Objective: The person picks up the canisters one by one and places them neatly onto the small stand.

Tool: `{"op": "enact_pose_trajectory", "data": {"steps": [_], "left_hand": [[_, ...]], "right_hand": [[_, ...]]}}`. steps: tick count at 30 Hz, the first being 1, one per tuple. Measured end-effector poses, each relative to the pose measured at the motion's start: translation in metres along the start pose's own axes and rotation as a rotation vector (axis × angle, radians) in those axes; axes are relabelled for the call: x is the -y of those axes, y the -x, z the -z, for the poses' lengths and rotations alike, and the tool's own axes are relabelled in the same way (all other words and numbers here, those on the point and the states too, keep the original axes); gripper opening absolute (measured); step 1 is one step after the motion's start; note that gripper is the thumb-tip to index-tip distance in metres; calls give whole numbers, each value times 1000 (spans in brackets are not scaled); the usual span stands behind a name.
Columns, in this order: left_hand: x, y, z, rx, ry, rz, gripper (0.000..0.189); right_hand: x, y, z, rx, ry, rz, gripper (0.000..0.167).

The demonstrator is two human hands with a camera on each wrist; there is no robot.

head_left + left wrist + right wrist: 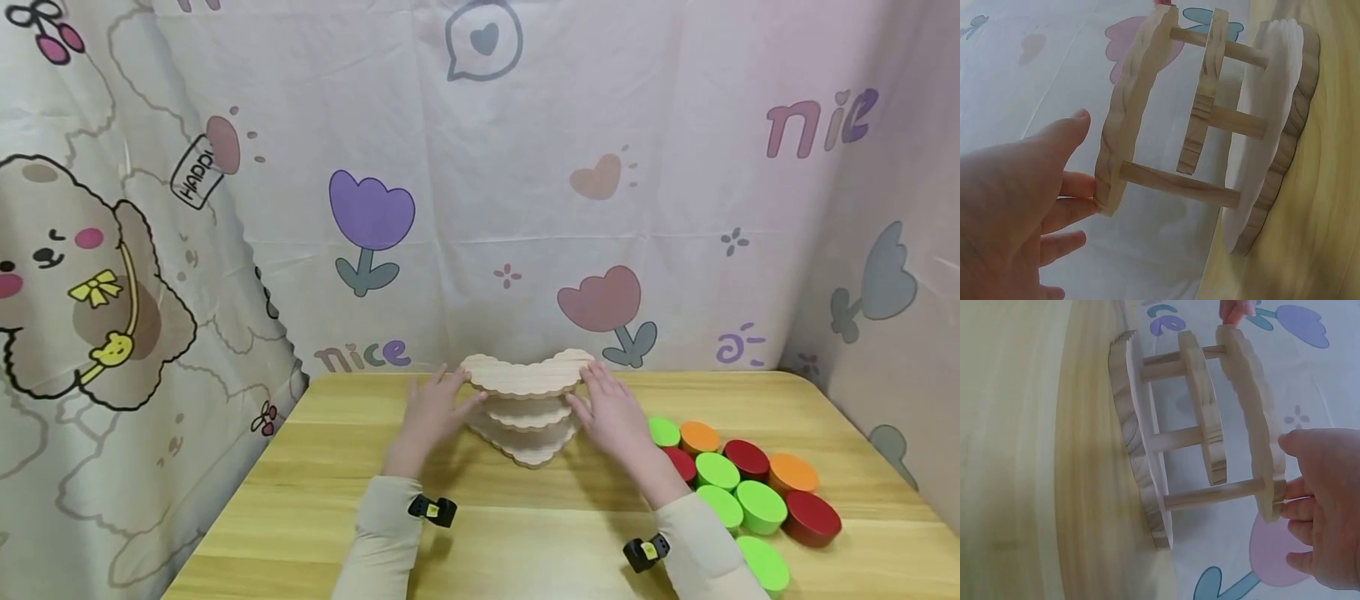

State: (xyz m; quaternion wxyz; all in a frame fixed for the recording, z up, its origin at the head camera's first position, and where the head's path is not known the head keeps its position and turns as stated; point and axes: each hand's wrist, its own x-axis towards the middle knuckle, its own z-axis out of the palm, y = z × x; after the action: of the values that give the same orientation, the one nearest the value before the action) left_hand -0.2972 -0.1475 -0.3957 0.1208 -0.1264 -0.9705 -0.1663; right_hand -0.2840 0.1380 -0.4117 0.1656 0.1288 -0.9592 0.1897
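Note:
A pale wooden three-tier stand with scalloped edges is at the back middle of the table. Its top board point(525, 377) and smaller middle board point(531, 414) are held above a heart-shaped base point(528, 450) by round wooden posts point(1179, 184). My left hand point(435, 410) touches the left end of the top board with its fingertips, its thumb apart from the wood in the left wrist view. At the opposite end, my right hand point(617, 417) has fingertips against the board's edge. Its thumb tip point(1289, 442) lies near the board's side; contact is hard to tell.
Right of the stand, several round blocks lie grouped on the wooden table point(495, 542): green point(761, 506), orange point(793, 473) and dark red point(812, 518). A printed curtain point(480, 192) hangs behind the table and along both sides. Each wrist wears a small black camera.

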Motion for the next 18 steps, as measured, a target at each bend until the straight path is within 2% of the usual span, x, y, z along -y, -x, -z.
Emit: {"op": "enact_pose_trajectory", "data": {"steps": [7, 13, 18], "left_hand": [[-7, -2, -10, -2, 27, -18, 59], [-9, -4, -10, -23, 11, -22, 60], [-8, -9, -9, -56, 22, -34, 65]], "right_hand": [[-12, 6, 1, 4, -6, -18, 62], [-16, 7, 10, 24, -5, 4, 64], [-18, 16, 23, 21, 1, 26, 67]]}}
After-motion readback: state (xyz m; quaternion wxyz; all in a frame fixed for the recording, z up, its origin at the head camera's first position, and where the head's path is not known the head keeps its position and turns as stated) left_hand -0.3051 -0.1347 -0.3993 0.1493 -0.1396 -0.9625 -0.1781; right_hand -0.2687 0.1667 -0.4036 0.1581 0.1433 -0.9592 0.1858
